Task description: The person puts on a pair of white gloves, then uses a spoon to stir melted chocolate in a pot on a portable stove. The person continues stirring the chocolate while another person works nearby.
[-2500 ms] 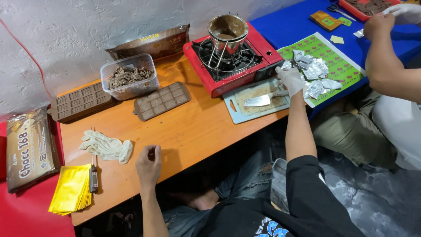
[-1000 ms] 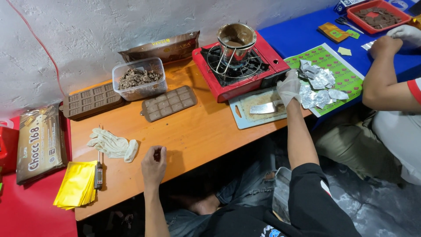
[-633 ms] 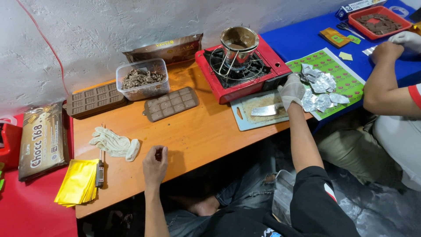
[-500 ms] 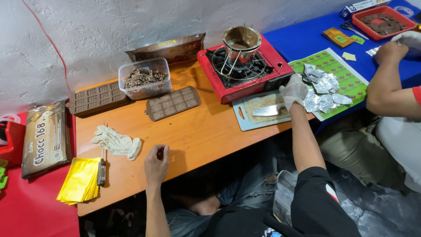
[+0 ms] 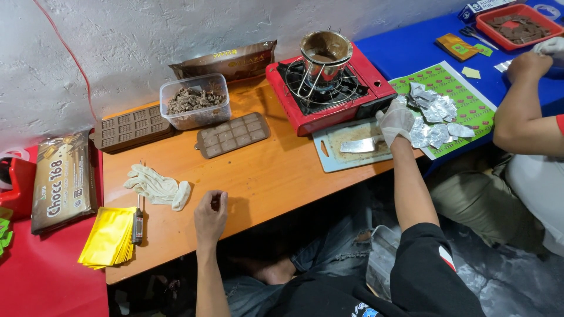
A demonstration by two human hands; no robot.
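- On the orange wooden tabletop (image 5: pixel 270 176), near its front edge, the bare left hand (image 5: pixel 210 218) rests with the fingers curled together around a small dark piece; what the piece is cannot be told.
- Just left of that hand lies a crumpled pair of white gloves (image 5: pixel 157 188), and beyond them a slim dark probe thermometer (image 5: pixel 138 220) touches a stack of shiny yellow foil sheets (image 5: pixel 110 236).
- At the far right of the tabletop the white-gloved right hand (image 5: pixel 397 119) is set on the edge of a pale rectangular cutting board (image 5: pixel 341 159), fingers spread loosely over crumpled silver foil wrappers (image 5: pixel 437 120); whether it grips any of them cannot be told.
- A wide steel cleaver blade (image 5: pixel 361 145) lies flat on the board, just beside the gloved hand.
- The wrappers lie on a green printed sheet (image 5: pixel 470 100) that rests on a blue surface.
- Behind the board stands a red portable gas stove (image 5: pixel 282 79) with a steel cup of melted chocolate (image 5: pixel 325 54) on its burner.
- Mid-table lies a brown chocolate mould (image 5: pixel 231 134), and behind it a clear plastic tub of chocolate chunks (image 5: pixel 195 101).
- A second, darker mould tray (image 5: pixel 129 125) sits at the wall to the left.
- A large brown chocolate packet (image 5: pixel 61 179) lies on the red surface at far left.
- Another person's arm (image 5: pixel 520 114) reaches over the blue surface at right.
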